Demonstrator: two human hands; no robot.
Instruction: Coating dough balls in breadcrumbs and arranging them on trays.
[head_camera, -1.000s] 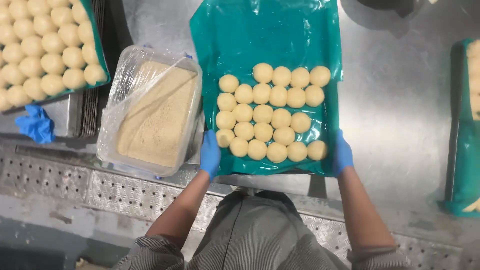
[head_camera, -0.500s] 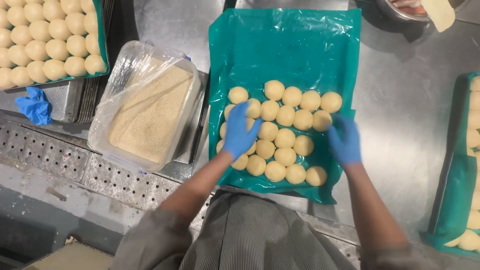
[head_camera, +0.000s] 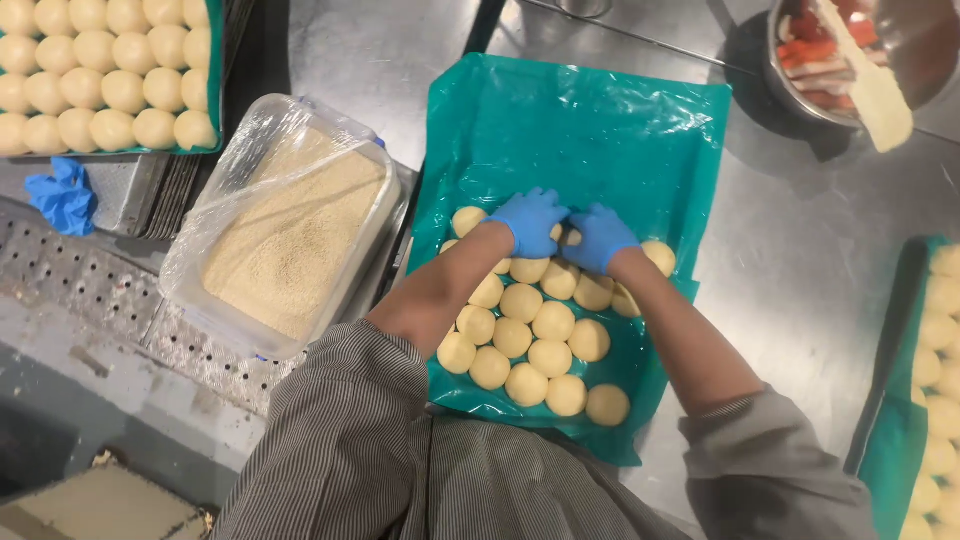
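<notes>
On green sheet (head_camera: 590, 120): roughly eighteen dough balls (head_camera: 523, 302), two gloved hands.

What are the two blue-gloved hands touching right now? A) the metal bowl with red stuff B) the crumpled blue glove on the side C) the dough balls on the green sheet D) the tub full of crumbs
C: the left hand and right hand both rest on the far row of dough balls lying on the green sheet, away from the tub of crumbs.
</notes>
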